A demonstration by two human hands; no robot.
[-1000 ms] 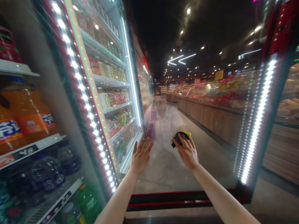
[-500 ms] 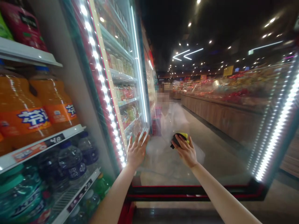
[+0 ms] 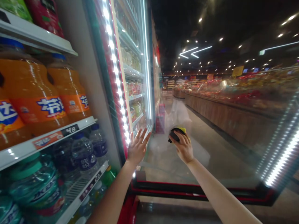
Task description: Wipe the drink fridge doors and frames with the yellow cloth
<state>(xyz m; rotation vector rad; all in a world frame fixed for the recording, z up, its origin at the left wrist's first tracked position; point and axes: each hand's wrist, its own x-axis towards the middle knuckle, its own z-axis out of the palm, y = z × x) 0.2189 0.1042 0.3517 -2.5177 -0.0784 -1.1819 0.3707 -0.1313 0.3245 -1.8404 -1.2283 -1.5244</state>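
A glass door [image 3: 224,161] with a dark, red-lined frame stands open in front of me. My left hand [image 3: 137,148] has its fingers spread at the left part of the glass, near the hinge side, and holds nothing. Further right, my right hand [image 3: 184,147] is closed over a black-and-yellow cloth [image 3: 175,134] at the glass. Part of the cloth is hidden under the fingers. A pale reflection of a person in a light top shows in the pane around the cloth.
Cooler shelves at the left hold large orange soda bottles [image 3: 35,96], teal-labelled bottles [image 3: 35,183] and water bottles [image 3: 84,152]. An LED strip [image 3: 118,74] runs beside them. Beyond the glass lie an aisle floor and a wood-panelled display [image 3: 217,112].
The view has turned left, so the shelves and door sit further right. My right hand has shifted left across the glass with the cloth. My left hand stays spread.
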